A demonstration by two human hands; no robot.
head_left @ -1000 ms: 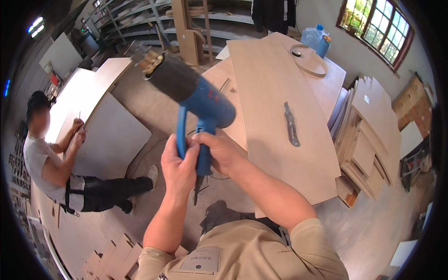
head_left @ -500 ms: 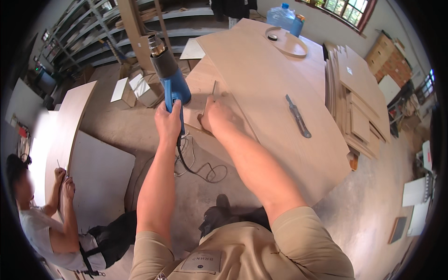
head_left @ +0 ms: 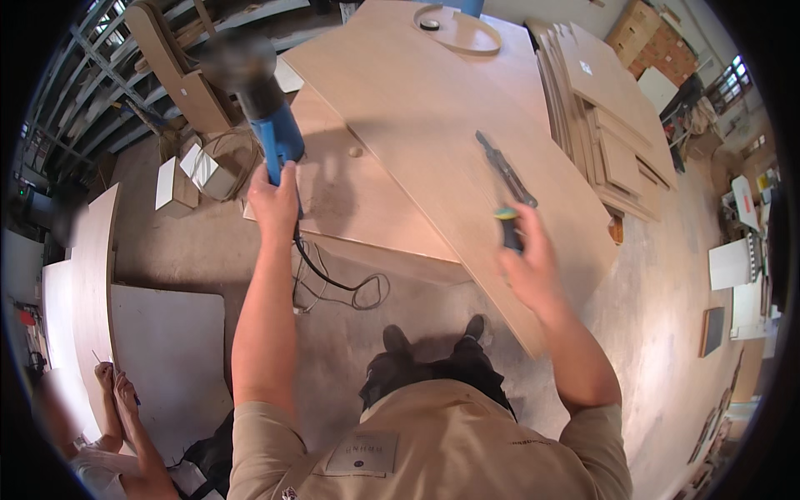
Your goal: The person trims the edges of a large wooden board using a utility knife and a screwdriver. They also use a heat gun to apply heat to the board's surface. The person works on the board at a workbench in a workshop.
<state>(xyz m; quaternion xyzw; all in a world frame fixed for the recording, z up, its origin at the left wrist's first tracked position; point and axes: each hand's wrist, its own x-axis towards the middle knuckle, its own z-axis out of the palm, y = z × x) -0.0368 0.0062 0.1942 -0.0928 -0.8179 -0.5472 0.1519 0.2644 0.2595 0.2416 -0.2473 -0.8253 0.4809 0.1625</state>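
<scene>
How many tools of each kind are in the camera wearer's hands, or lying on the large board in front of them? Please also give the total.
Blue and black heat gun, in the left hand: 1
Dark-handled tool with yellow-green end, in the right hand, exact kind unclear: 1
Utility knife, on the large board: 1
Total: 3

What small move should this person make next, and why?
I'd probably lay the dark-handled tool on the upper board, a little clear of the utility knife. The right hand has it over that board, close to the knife, while the left hand grips the blue heat gun; putting it down would likely free one hand.
</scene>
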